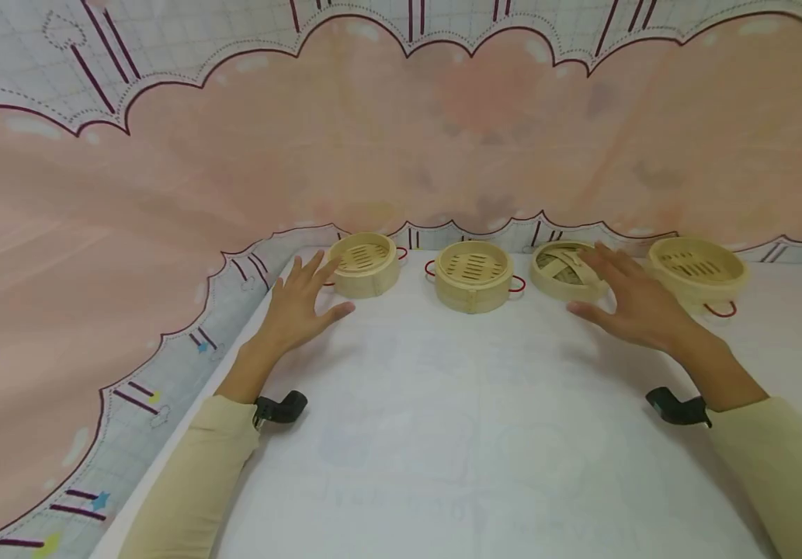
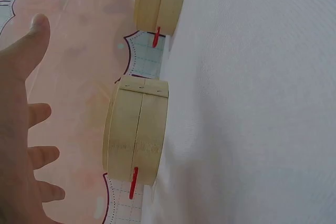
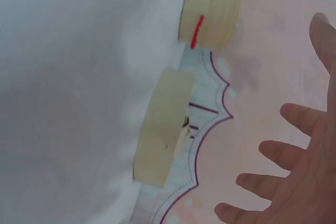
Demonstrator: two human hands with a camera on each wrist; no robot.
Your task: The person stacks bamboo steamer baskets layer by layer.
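Left hand [image 1: 296, 304], right hand [image 1: 633, 303] splayed, empty; I judge a low sweep could snag a red handle [image 2: 134, 183], tipping its steamer [image 2: 138, 135].

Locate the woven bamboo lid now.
Head view: the woven bamboo lid sits right of centre on the white table, between a slatted steamer to its left and the rightmost steamer; the right hand partly overlaps it.

Got both arms [image 1: 240, 380] stretched forward, pretty wide apart, in long pale-yellow cloth sleeves [image 1: 785, 466]. Got the bare left grip [image 1: 296, 307] fanned out with thumb [image 1: 336, 313] turned inward; basically mirroring that with the bare right grip [image 1: 641, 307].
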